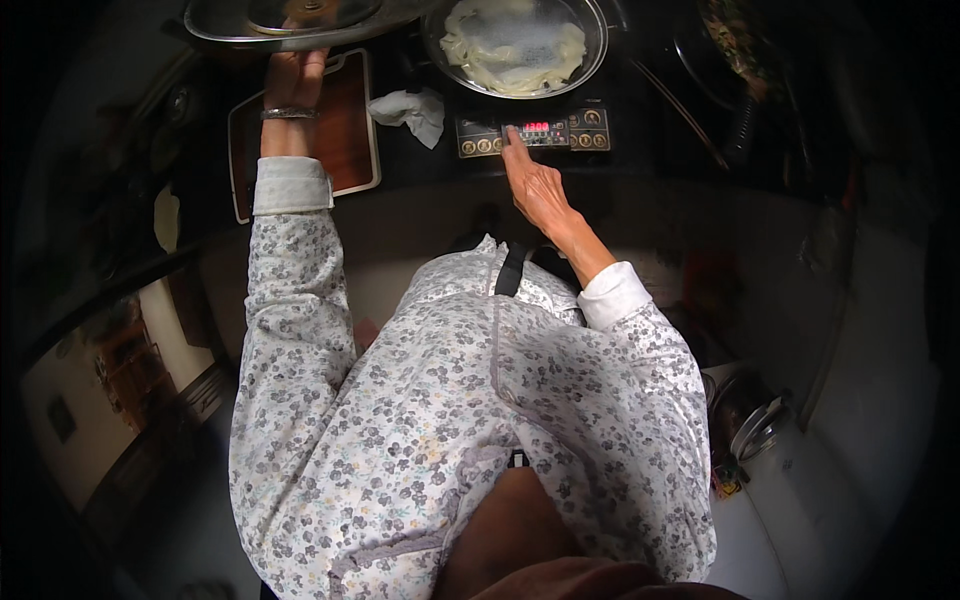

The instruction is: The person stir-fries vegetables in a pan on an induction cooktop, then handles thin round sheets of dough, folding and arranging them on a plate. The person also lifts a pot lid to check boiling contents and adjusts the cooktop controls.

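My left hand point(298, 79), with a bracelet at the wrist, holds a glass pot lid point(225, 21) at the upper left. The lid partly covers its fingers. My right hand point(536, 184) holds nothing; its extended index fingertip touches the control panel point(589, 140) of an induction cooker, whose red digits are lit. Behind the panel stands a round pan point(600, 67), cut off by the picture's top edge. Pale, flat strips of food, perhaps wide noodles or dough, point(562, 64) lie in it in cloudy liquid.
A brown cutting board point(349, 127) with a pale rim lies under my left forearm. Beside it is crumpled white tissue point(416, 112). Chopsticks point(682, 116) rest right of the cooker, near a dark pan point(742, 120) holding chopped food. Metal cookware point(761, 427) stands low at the right.
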The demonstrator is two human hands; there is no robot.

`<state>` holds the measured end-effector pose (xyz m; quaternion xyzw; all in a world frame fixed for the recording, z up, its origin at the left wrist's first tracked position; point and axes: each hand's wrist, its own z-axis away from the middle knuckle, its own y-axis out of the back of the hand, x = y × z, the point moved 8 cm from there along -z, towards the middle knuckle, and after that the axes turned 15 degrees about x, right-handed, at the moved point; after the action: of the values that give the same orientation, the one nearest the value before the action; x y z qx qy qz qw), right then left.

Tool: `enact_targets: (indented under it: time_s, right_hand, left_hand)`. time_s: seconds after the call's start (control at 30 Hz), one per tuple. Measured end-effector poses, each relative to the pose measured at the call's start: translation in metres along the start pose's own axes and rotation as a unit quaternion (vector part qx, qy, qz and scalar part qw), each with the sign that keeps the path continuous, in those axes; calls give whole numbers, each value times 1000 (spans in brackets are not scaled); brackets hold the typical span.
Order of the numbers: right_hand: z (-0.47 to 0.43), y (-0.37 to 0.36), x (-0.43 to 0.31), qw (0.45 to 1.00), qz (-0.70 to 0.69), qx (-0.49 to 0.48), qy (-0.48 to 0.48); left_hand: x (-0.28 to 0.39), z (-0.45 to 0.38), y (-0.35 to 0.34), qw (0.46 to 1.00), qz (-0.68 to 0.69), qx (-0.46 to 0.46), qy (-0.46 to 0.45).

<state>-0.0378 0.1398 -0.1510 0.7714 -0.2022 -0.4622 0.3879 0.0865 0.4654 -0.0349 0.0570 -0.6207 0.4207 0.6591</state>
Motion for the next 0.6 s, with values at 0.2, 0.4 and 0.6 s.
enact_targets:
  time_s: [0.2, 0.4, 0.6]
  right_hand:
    - [-9, -5, -3, 999, 38, -13, -14]
    - [-14, -7, -7, 999, 44, -18, -8]
    - [-14, -7, -4, 998, 48, -23, -21]
  left_hand:
    - [-4, -3, 4, 997, 3, 65, 36]
    - [-4, -24, 11, 999, 20, -16, 31]
    - [-4, -8, -3, 999, 29, 3, 36]
